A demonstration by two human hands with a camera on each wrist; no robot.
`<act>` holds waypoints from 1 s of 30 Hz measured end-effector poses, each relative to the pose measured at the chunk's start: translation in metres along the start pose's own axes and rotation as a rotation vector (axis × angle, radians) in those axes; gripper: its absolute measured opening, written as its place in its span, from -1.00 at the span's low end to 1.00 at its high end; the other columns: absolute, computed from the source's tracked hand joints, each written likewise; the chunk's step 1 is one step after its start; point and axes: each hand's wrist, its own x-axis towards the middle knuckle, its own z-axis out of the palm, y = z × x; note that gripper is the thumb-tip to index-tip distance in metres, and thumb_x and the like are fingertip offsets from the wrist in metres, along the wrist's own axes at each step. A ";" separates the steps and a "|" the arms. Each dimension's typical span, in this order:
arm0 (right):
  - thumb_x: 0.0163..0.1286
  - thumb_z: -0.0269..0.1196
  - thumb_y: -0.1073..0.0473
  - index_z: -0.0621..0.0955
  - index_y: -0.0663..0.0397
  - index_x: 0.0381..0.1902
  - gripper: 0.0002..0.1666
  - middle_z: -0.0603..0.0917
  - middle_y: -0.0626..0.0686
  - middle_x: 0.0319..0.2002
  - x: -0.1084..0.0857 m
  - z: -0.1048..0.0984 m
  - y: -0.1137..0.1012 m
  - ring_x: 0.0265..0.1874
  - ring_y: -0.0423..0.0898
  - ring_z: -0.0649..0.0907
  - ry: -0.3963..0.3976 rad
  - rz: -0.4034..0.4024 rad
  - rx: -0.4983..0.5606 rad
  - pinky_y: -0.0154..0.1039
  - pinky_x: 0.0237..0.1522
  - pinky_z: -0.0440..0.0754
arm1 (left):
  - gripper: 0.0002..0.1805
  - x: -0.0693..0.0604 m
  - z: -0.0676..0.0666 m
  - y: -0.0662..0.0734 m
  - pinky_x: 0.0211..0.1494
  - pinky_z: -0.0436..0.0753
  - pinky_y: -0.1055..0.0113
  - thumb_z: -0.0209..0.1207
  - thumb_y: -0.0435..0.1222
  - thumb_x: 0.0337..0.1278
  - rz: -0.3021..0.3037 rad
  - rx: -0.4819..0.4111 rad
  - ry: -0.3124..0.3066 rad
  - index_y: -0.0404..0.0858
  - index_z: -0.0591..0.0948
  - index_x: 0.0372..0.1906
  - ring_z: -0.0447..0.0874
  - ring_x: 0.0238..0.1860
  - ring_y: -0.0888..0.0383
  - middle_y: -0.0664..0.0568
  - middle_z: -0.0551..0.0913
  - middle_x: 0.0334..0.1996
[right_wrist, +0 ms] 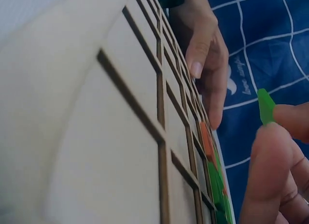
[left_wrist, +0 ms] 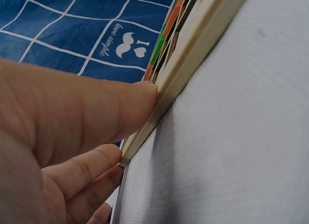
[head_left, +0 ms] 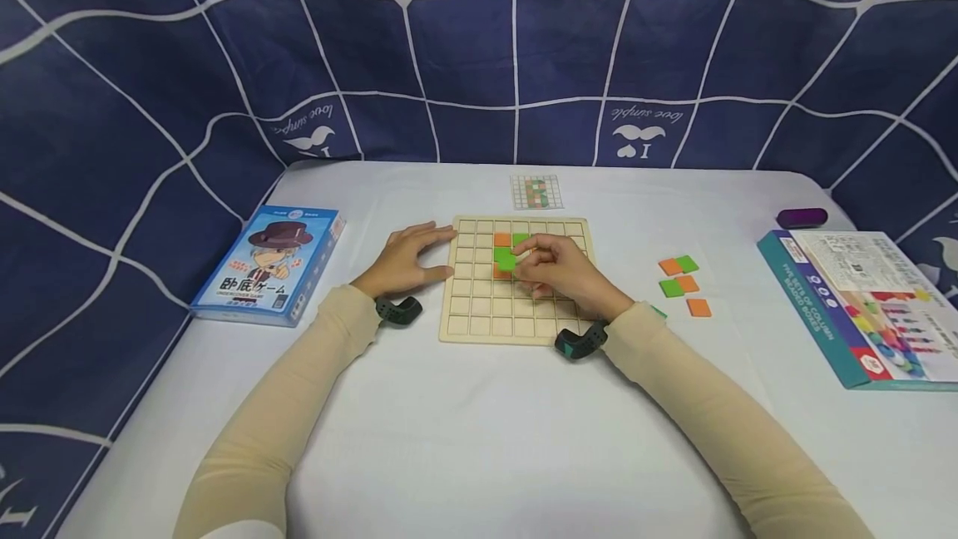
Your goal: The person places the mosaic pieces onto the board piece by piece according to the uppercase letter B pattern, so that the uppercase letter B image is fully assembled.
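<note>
A wooden grid board [head_left: 479,327] lies on the white table, with orange tiles [head_left: 502,239] and green tiles [head_left: 520,238] set in some squares near its middle. My right hand [head_left: 557,273] pinches a green square tile [right_wrist: 265,106] between thumb and fingertip, held above the board. At the board's left side, my left hand [head_left: 407,260] touches the edge with the thumb [left_wrist: 130,108] and fingertips, its fingers spread. The right hand hides part of the board's right half.
Loose orange and green tiles [head_left: 686,282] lie right of the board. Behind it is a small card [head_left: 535,191] with a coloured grid pattern. A blue game box [head_left: 273,260] stands left; at right are a bead-box package [head_left: 876,306] and a dark purple object [head_left: 802,218].
</note>
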 end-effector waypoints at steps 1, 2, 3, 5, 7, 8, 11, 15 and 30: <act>0.51 0.32 0.41 0.59 0.37 0.26 -0.60 0.73 0.06 -0.31 0.000 0.001 0.001 -0.50 -0.15 0.60 -0.002 -0.008 -0.004 -0.36 -0.50 0.66 | -0.20 0.000 0.000 0.000 0.72 -0.06 -0.17 0.39 -0.09 0.33 0.000 0.000 0.000 -0.21 0.46 0.61 0.08 0.71 -0.18 -0.12 0.37 0.64; 0.51 0.32 0.41 0.59 0.37 0.25 -0.60 0.71 0.05 -0.33 0.000 0.001 0.003 -0.54 -0.16 0.56 -0.005 -0.022 -0.017 -0.37 -0.54 0.61 | -0.20 0.000 -0.001 0.000 0.72 -0.06 -0.17 0.39 -0.09 0.33 0.001 0.001 0.001 -0.21 0.46 0.61 0.09 0.71 -0.17 -0.12 0.37 0.63; 0.50 0.32 0.41 0.60 0.37 0.25 -0.61 0.68 0.04 -0.35 0.000 0.002 0.005 -0.59 -0.18 0.53 -0.010 -0.036 -0.029 -0.37 -0.58 0.55 | -0.20 0.001 -0.001 0.000 0.72 -0.06 -0.17 0.39 -0.08 0.33 0.002 0.001 0.002 -0.21 0.46 0.61 0.09 0.71 -0.17 -0.12 0.37 0.63; 0.49 0.34 0.41 0.63 0.37 0.20 -0.64 0.65 0.02 -0.38 0.000 0.003 0.009 -0.65 -0.21 0.46 -0.015 -0.077 -0.091 -0.38 -0.62 0.45 | -0.20 0.001 -0.001 0.000 0.72 -0.06 -0.17 0.39 -0.08 0.33 0.002 0.002 0.004 -0.21 0.46 0.61 0.09 0.71 -0.17 -0.12 0.38 0.63; 0.47 0.37 0.40 0.66 0.38 0.16 -0.66 0.63 0.01 -0.40 0.000 0.005 0.012 -0.69 -0.23 0.42 -0.017 -0.114 -0.158 -0.39 -0.64 0.39 | -0.20 0.001 -0.001 0.000 0.72 -0.06 -0.17 0.39 -0.09 0.32 0.002 0.000 0.005 -0.21 0.46 0.60 0.09 0.71 -0.17 -0.11 0.38 0.63; 0.45 0.40 0.39 0.67 0.38 0.14 -0.66 0.63 0.00 -0.40 0.000 0.006 0.013 -0.70 -0.25 0.42 -0.015 -0.132 -0.196 -0.39 -0.64 0.39 | -0.20 0.001 -0.001 0.000 0.72 -0.07 -0.18 0.39 -0.09 0.32 0.002 0.000 0.005 -0.20 0.46 0.60 0.09 0.71 -0.17 -0.11 0.38 0.63; 0.43 0.44 0.37 0.71 0.36 0.08 -0.70 0.63 0.00 -0.42 0.000 0.008 0.014 -0.71 -0.27 0.41 -0.002 -0.159 -0.280 -0.40 -0.65 0.38 | -0.20 0.001 0.000 0.000 0.72 -0.07 -0.18 0.39 -0.09 0.32 0.001 -0.003 0.005 -0.20 0.47 0.60 0.09 0.71 -0.17 -0.11 0.38 0.63; 0.40 0.46 0.37 0.72 0.34 0.04 -0.71 0.63 -0.01 -0.44 -0.001 0.008 0.014 -0.71 -0.26 0.42 -0.003 -0.139 -0.299 -0.40 -0.65 0.37 | -0.20 0.001 0.000 0.001 0.72 -0.06 -0.18 0.40 -0.09 0.32 0.001 -0.003 0.004 -0.20 0.47 0.60 0.09 0.71 -0.17 -0.11 0.38 0.63; 0.36 0.49 0.37 0.75 0.33 0.03 -0.70 0.65 -0.03 -0.46 -0.001 0.007 0.013 -0.63 -0.25 0.45 -0.022 -0.119 -0.360 -0.40 -0.59 0.37 | -0.20 0.000 0.000 0.002 0.71 -0.04 -0.18 0.39 -0.08 0.32 -0.006 0.006 0.004 -0.19 0.46 0.61 0.08 0.72 -0.16 -0.10 0.38 0.64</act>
